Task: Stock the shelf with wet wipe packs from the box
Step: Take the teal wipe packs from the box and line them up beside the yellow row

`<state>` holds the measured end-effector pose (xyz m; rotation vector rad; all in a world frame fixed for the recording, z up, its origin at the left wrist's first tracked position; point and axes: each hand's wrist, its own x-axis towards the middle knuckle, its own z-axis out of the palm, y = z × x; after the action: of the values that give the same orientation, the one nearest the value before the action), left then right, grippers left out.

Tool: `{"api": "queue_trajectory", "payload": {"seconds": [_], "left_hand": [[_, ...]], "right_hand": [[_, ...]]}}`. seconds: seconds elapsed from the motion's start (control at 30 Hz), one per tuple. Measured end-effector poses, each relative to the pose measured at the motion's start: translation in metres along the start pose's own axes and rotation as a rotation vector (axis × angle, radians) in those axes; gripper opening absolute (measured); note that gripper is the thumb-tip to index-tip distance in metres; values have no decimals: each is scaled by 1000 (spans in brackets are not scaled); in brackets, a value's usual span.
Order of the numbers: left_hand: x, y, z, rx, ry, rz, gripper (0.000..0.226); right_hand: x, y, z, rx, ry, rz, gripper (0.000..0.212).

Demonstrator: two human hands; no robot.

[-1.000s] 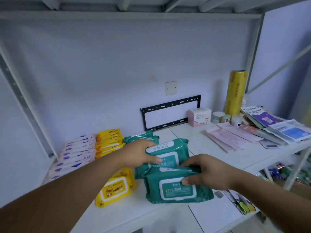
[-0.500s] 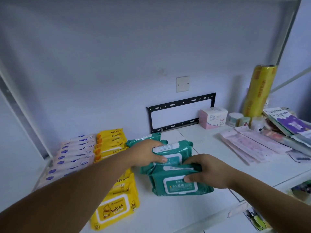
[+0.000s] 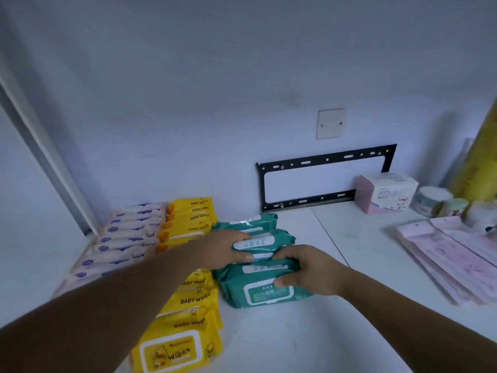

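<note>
Green wipe packs (image 3: 265, 288) in a short row on the white shelf (image 3: 336, 343), running from near the front toward the back wall. Front pack lies flat, white flap label up, "75%" readable, rest of the print too small. Right hand (image 3: 309, 270) grips its rear edge: thumb on the label face, fingers (image 3: 285, 255) curled over the top seam. Left hand (image 3: 226, 249) is closed over the second green pack (image 3: 266, 242) just behind it, fingertips on its white label. Third green pack (image 3: 248, 220) stands behind that one.

Just left of the green row: yellow packs (image 3: 188, 313) marked "BABY WIPES", the nearest showing a duck and "Wipes". Further left, at the shelf's left end: pale packs with blue ovals (image 3: 121, 243), text unreadable.

Back right of the shelf: a pink-white box marked "N95" (image 3: 387, 192), small round tubs (image 3: 433, 199), a yellow roll (image 3: 481, 162) at the right edge. Pink flat packets (image 3: 451, 254) lie fanned along the right side. On the wall: a black metal bracket frame (image 3: 325, 160) and a blank switch plate (image 3: 330, 123).
</note>
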<state>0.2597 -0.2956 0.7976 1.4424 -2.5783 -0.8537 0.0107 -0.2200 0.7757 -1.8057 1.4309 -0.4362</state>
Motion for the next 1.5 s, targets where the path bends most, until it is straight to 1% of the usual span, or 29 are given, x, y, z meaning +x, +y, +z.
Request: {"api": "queue_trajectory", "payload": {"seconds": [0.1, 0.17, 0.23, 0.4, 0.47, 0.53, 0.63, 0.77, 0.9, 1.03, 1.13, 1.2, 1.33, 1.5], "left_hand": [[2, 2, 3, 49, -11, 0, 44], [8, -2, 6, 147, -16, 6, 50], [13, -6, 8, 255, -26, 8, 57], [17, -5, 5, 352, 44, 50, 56], [16, -3, 1, 347, 47, 52, 52], [13, -1, 0, 301, 60, 68, 43], [1, 6, -1, 239, 112, 122, 32], [-23, 18, -1, 154, 132, 180, 34], [-55, 41, 9, 87, 145, 257, 30], [-87, 68, 39, -3, 76, 272, 26], [-107, 84, 73, -70, 12, 321, 21], [-119, 95, 94, -84, -57, 343, 20], [-137, 119, 130, -87, -169, 356, 19], [-145, 155, 168, -119, -229, 342, 18]], "right_hand": [[9, 1, 9, -4, -34, -10, 35], [15, 5, 14, 13, -47, 2, 36], [18, 10, 17, 40, -26, 15, 35], [19, 15, 14, -28, 54, 39, 32], [18, 14, 11, -75, 65, 58, 35], [13, 13, 6, -86, 91, 83, 40], [-3, 6, -1, -97, 152, 113, 45], [-35, -3, -3, -157, 255, 159, 56], [-80, -13, 8, -216, 384, 183, 52], [-138, -13, 39, -165, 455, 252, 41], [-181, -2, 65, -168, 420, 315, 38], [-206, 5, 76, -117, 406, 353, 35], [-250, 16, 86, -109, 405, 391, 27], [-303, 38, 89, -111, 425, 417, 24]]}}
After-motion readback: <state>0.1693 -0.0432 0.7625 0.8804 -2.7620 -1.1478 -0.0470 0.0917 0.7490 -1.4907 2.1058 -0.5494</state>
